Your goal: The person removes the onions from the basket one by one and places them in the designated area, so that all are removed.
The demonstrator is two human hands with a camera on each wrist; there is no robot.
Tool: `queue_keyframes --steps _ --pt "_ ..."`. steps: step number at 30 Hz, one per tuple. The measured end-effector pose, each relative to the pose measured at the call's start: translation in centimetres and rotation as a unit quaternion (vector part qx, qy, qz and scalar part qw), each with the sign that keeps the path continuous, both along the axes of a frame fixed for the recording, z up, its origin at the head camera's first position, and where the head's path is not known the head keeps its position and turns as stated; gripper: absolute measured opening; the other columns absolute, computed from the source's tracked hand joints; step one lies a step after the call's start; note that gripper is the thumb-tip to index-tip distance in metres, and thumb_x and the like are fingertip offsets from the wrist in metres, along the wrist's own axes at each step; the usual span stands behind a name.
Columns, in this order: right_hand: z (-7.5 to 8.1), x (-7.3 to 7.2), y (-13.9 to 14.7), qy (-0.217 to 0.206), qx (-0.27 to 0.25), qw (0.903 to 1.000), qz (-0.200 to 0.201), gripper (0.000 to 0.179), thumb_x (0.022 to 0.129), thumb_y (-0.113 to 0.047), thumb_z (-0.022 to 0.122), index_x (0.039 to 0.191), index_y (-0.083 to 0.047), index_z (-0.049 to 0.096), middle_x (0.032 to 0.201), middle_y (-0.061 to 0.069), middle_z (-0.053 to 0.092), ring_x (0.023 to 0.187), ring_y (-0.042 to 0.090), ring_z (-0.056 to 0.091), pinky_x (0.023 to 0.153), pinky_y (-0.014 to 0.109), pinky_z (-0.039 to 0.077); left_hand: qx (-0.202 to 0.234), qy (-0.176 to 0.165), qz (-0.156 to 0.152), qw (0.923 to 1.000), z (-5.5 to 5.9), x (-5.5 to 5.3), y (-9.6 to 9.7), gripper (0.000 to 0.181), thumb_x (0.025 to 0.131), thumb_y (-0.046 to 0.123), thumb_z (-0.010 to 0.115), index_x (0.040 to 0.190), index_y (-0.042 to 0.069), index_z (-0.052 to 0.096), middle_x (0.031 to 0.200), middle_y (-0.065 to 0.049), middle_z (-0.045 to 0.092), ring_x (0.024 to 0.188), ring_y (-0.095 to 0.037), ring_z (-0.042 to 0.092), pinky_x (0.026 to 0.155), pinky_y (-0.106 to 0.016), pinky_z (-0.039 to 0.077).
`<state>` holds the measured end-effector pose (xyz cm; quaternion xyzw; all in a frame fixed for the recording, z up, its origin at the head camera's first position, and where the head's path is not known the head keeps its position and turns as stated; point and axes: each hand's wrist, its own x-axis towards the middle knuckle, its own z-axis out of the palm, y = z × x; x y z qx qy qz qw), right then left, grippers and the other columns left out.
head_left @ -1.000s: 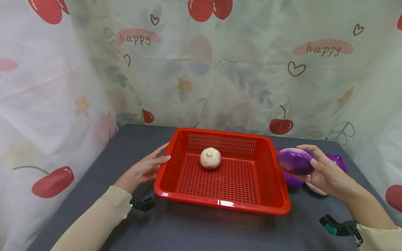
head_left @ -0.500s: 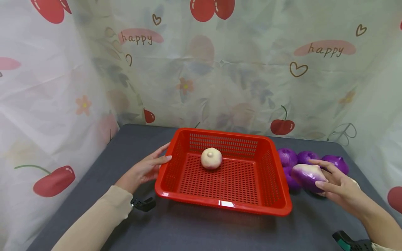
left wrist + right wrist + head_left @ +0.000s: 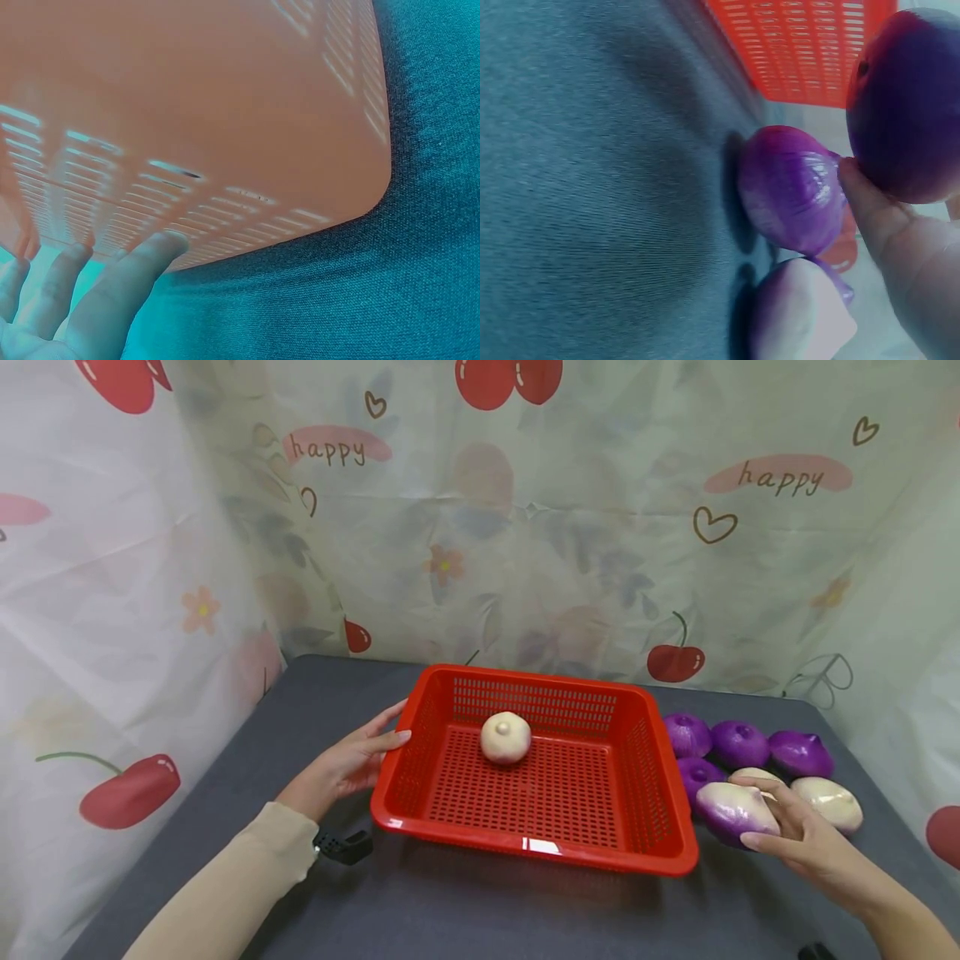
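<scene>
In the head view my left hand (image 3: 348, 762) grips the left rim of a red plastic basket (image 3: 536, 845), thumb on top. Its fingers (image 3: 112, 300) lie against the slotted outer wall in the left wrist view. One whitish turnip (image 3: 505, 738) with a small nub sits inside, left of centre. My right hand (image 3: 817, 852) holds a purple-and-white turnip (image 3: 738, 810) between thumb and fingers, low beside the basket's right wall. Behind it are smooth purple onions (image 3: 738, 743) and a pale turnip (image 3: 828, 803). The right wrist view shows the held turnip's dark purple side (image 3: 907, 105).
A dark grey cloth-covered table (image 3: 585, 918) lies under everything. Printed curtains (image 3: 525, 568) hang behind and at both sides. The onions and turnips stand close together against the basket's right side, another pale one (image 3: 753, 774) being partly hidden behind the right hand.
My right hand has moved down and toward me with the turnip, away from the basket's rim. The turnip has turned, showing more white. The left hand and basket have hardly moved.
</scene>
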<state>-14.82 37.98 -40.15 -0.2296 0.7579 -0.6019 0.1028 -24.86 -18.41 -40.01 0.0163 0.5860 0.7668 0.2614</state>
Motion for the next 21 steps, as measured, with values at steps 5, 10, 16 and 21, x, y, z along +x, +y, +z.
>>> queue_keyframes --steps 5,10,16,21 --pt "-0.9 0.4 -0.4 0.036 0.045 0.998 -0.028 0.067 0.088 0.016 0.052 0.146 -0.008 0.031 0.142 -0.011 0.029 0.127 -0.009 0.03 0.09 0.004 0.037 0.001 0.0 0.002 1.0 0.1 0.0 0.1 0.068 0.098 0.017 0.056 0.154 0.035 0.021 0.15 -0.02 0.038 0.108 -0.029 0.066 0.087 -0.051 0.054" --pt "-1.8 0.6 -0.3 0.046 0.039 0.9979 -0.022 0.073 0.083 0.019 0.056 0.147 -0.004 0.029 0.141 -0.017 0.036 0.125 -0.013 0.036 0.089 0.005 0.041 -0.001 -0.002 0.003 1.0 0.1 0.0 0.0 0.067 0.099 0.017 0.055 0.153 0.036 0.021 0.151 -0.02 0.038 0.108 -0.029 0.066 0.087 -0.052 0.054" --pt "-2.4 0.6 -0.1 0.073 0.026 0.9968 0.02 0.075 0.078 0.024 0.059 0.143 0.005 0.028 0.145 -0.014 0.039 0.124 -0.009 0.042 0.085 0.011 0.048 0.002 -0.001 0.0 1.0 0.0 0.1 0.0 0.07 0.097 0.019 0.058 0.154 0.037 0.02 0.152 -0.018 0.036 0.112 -0.03 0.064 0.089 -0.051 0.053" --pt "-2.9 0.8 -0.2 0.078 0.048 0.9954 0.026 0.079 0.077 0.021 0.064 0.145 0.006 0.025 0.148 -0.011 0.037 0.126 -0.01 0.039 0.087 0.009 0.046 0.0 -0.002 0.003 1.0 0.0 0.2 0.0 0.072 0.096 0.021 0.06 0.153 0.038 0.02 0.153 -0.017 0.035 0.114 -0.031 0.063 0.091 -0.051 0.052"
